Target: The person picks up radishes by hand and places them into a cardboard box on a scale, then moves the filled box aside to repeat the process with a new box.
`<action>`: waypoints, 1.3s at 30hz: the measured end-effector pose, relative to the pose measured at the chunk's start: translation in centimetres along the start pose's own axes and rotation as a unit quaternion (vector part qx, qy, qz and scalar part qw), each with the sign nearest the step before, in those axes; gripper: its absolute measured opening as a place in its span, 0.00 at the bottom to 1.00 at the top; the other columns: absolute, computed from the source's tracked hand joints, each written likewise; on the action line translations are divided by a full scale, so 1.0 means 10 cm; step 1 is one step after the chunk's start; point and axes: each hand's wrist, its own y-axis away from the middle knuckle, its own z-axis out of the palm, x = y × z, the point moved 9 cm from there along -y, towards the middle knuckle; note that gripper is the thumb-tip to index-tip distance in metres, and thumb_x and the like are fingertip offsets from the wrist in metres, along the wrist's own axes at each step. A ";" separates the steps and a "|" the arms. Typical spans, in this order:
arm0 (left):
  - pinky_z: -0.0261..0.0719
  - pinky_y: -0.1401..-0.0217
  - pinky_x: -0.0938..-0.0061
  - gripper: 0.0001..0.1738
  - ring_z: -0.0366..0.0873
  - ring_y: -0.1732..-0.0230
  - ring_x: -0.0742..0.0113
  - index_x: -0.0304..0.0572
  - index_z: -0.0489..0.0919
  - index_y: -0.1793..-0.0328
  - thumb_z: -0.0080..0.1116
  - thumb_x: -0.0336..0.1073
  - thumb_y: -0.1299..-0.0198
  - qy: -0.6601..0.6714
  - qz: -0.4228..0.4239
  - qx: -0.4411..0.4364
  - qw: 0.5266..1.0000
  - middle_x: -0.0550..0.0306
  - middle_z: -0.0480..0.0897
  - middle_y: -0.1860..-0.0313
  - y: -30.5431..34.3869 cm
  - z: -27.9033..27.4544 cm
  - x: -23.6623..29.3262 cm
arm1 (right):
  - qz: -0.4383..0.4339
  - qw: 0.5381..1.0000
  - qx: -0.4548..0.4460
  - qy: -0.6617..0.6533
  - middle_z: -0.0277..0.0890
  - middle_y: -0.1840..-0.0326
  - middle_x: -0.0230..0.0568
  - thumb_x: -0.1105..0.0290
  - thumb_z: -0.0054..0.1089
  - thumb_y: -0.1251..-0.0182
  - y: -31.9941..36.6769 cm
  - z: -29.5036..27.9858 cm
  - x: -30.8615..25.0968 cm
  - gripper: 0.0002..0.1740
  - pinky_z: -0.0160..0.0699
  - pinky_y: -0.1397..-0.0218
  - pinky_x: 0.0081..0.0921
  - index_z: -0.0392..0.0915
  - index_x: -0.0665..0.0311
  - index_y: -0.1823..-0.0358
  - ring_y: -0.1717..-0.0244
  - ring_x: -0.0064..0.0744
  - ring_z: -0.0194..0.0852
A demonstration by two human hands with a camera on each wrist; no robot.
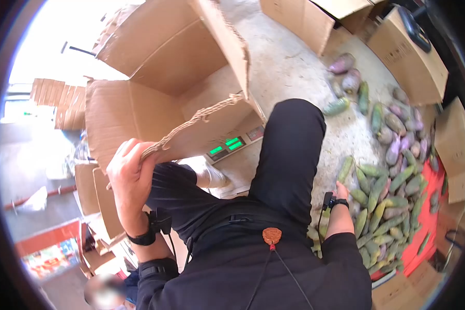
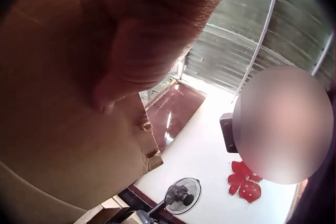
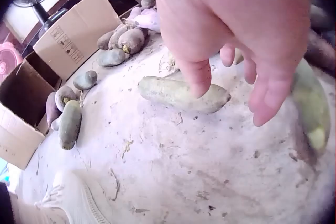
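My left hand (image 1: pixel 132 168) grips the upper edge of a large open cardboard box (image 1: pixel 155 108), its fingers wrapped over the flap. In the left wrist view, the thumb lies against the brown cardboard (image 2: pixel 58 129). The box stands on a digital scale (image 1: pixel 227 148) with green lit displays. Down by the floor at the right, my right hand (image 1: pixel 341 192) reaches toward a heap of radishes (image 1: pixel 392 206), green and purple. In the right wrist view, its fingers hang loosely apart, and the thumb overlaps a pale green radish (image 3: pixel 168 91) lying on the floor.
More cardboard boxes (image 1: pixel 411 57) stand beyond the heap, and a red sheet (image 1: pixel 429 201) lies under its far side. A white shoe (image 1: pixel 207 173) is beside the scale. Another person (image 1: pixel 108 292) is at the lower left. A fan (image 2: pixel 182 196) stands in the background.
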 end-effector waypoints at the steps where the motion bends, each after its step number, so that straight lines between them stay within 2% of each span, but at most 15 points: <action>1: 0.73 0.65 0.69 0.05 0.77 0.69 0.57 0.39 0.81 0.66 0.61 0.27 0.51 0.007 0.003 -0.003 1.000 0.53 0.78 0.73 0.02 0.03 0.05 | 0.025 0.999 -0.027 -0.027 0.67 0.46 0.59 0.68 0.66 0.44 -0.07 -0.03 0.00 0.38 0.80 0.68 0.55 0.54 0.64 0.36 0.59 0.60 0.75; 2: 0.73 0.66 0.69 0.04 0.76 0.69 0.56 0.39 0.81 0.67 0.60 0.27 0.51 0.015 0.008 -0.005 1.000 0.53 0.77 0.74 0.04 0.06 0.09 | 0.046 0.998 -0.014 -0.049 0.69 0.48 0.56 0.68 0.65 0.44 -0.12 -0.12 0.00 0.35 0.79 0.69 0.56 0.56 0.65 0.38 0.60 0.59 0.75; 3: 0.73 0.66 0.69 0.04 0.76 0.69 0.56 0.39 0.81 0.67 0.60 0.27 0.51 -0.025 0.011 0.017 0.999 0.53 0.77 0.74 -0.06 -0.15 -0.03 | 0.083 0.984 -0.121 -0.099 0.67 0.46 0.52 0.68 0.64 0.42 -0.68 0.64 0.44 0.34 0.79 0.69 0.53 0.57 0.63 0.37 0.60 0.53 0.73; 6: 0.73 0.66 0.69 0.04 0.76 0.69 0.56 0.39 0.80 0.68 0.60 0.28 0.51 -0.002 0.013 0.020 1.000 0.54 0.77 0.74 -0.03 -0.05 0.00 | 0.092 0.980 -0.128 -0.121 0.64 0.45 0.47 0.64 0.64 0.40 -0.81 0.39 0.31 0.31 0.79 0.68 0.48 0.59 0.61 0.39 0.60 0.48 0.71; 9: 0.73 0.66 0.68 0.04 0.76 0.69 0.56 0.39 0.80 0.68 0.60 0.29 0.51 -0.027 0.015 0.015 0.999 0.54 0.77 0.74 -0.03 -0.06 0.00 | 0.111 0.977 -0.108 -0.146 0.61 0.47 0.45 0.58 0.63 0.38 -0.54 0.46 0.24 0.30 0.78 0.65 0.42 0.61 0.61 0.41 0.61 0.41 0.68; 11: 0.73 0.66 0.68 0.04 0.76 0.69 0.55 0.39 0.80 0.69 0.60 0.30 0.51 -0.019 0.018 0.013 1.000 0.54 0.77 0.74 -0.03 -0.06 0.01 | 0.101 0.980 -0.017 -0.171 0.65 0.54 0.43 0.54 0.63 0.38 -0.24 0.39 0.11 0.28 0.77 0.66 0.37 0.63 0.60 0.44 0.64 0.38 0.68; 14: 0.73 0.67 0.68 0.04 0.76 0.69 0.56 0.41 0.80 0.68 0.60 0.31 0.51 -0.017 0.024 0.020 0.999 0.55 0.77 0.74 -0.03 -0.06 -0.01 | 0.084 0.984 -0.091 -0.131 0.69 0.62 0.40 0.53 0.63 0.39 -0.09 0.50 -0.11 0.25 0.75 0.68 0.32 0.66 0.58 0.48 0.68 0.34 0.68; 19: 0.73 0.68 0.68 0.05 0.76 0.70 0.58 0.43 0.81 0.68 0.62 0.32 0.53 -0.027 0.036 0.029 0.999 0.57 0.77 0.75 -0.03 -0.08 -0.01 | 0.058 0.988 -0.104 -0.094 0.72 0.69 0.34 0.53 0.64 0.40 0.30 0.61 -0.52 0.18 0.73 0.68 0.29 0.72 0.55 0.57 0.70 0.29 0.71; 23: 0.73 0.68 0.69 0.07 0.75 0.70 0.59 0.44 0.80 0.68 0.63 0.30 0.55 -0.027 0.055 0.026 0.998 0.59 0.75 0.75 0.02 -0.07 -0.01 | -0.123 0.953 -0.263 -0.086 0.74 0.70 0.31 0.57 0.58 0.34 1.22 1.03 -1.39 0.12 0.71 0.69 0.20 0.74 0.57 0.60 0.71 0.23 0.71; 28: 0.73 0.68 0.69 0.06 0.75 0.70 0.60 0.42 0.80 0.68 0.62 0.30 0.55 -0.029 0.062 0.029 0.997 0.58 0.76 0.75 0.04 -0.10 -0.02 | -0.323 0.895 -0.299 -0.070 0.76 0.64 0.29 0.62 0.57 0.33 2.78 1.36 -2.56 0.17 0.70 0.66 0.18 0.74 0.62 0.48 0.69 0.19 0.71; 30: 0.73 0.68 0.68 0.07 0.76 0.71 0.58 0.39 0.80 0.67 0.62 0.30 0.54 -0.031 0.065 0.025 0.997 0.56 0.76 0.75 0.06 -0.09 -0.03 | -0.428 0.850 -0.303 -0.050 0.77 0.58 0.30 0.66 0.56 0.32 3.49 1.42 -2.99 0.20 0.69 0.64 0.17 0.72 0.67 0.42 0.67 0.18 0.71; 31: 0.73 0.68 0.68 0.07 0.76 0.71 0.58 0.39 0.80 0.67 0.62 0.30 0.54 -0.026 0.070 0.025 0.997 0.56 0.76 0.75 0.07 -0.08 -0.02 | -0.484 0.819 -0.305 -0.041 0.76 0.61 0.29 0.67 0.54 0.31 3.95 1.47 -3.17 0.15 0.69 0.65 0.17 0.74 0.67 0.47 0.69 0.18 0.70; 34: 0.73 0.67 0.68 0.07 0.76 0.69 0.58 0.40 0.80 0.66 0.62 0.30 0.54 -0.028 0.066 0.024 0.997 0.56 0.76 0.73 0.10 -0.08 0.00 | -0.636 0.714 -0.293 0.015 0.76 0.54 0.34 0.72 0.51 0.31 5.20 1.56 -3.45 0.21 0.70 0.59 0.16 0.69 0.72 0.39 0.62 0.19 0.72; 36: 0.73 0.66 0.67 0.07 0.76 0.69 0.58 0.40 0.80 0.66 0.61 0.30 0.53 -0.029 0.071 0.024 0.997 0.57 0.76 0.73 0.12 -0.07 -0.01 | -0.660 0.664 -0.350 -0.030 0.77 0.55 0.35 0.75 0.55 0.37 5.92 1.68 -3.42 0.20 0.69 0.55 0.17 0.72 0.72 0.43 0.57 0.21 0.71; 39: 0.73 0.65 0.67 0.07 0.76 0.67 0.57 0.41 0.80 0.65 0.60 0.30 0.52 -0.030 0.074 0.024 0.997 0.56 0.76 0.72 0.15 -0.04 0.01 | -0.829 0.471 -0.290 0.086 0.78 0.57 0.42 0.73 0.62 0.43 6.67 1.88 -3.32 0.19 0.72 0.53 0.26 0.77 0.66 0.48 0.58 0.32 0.76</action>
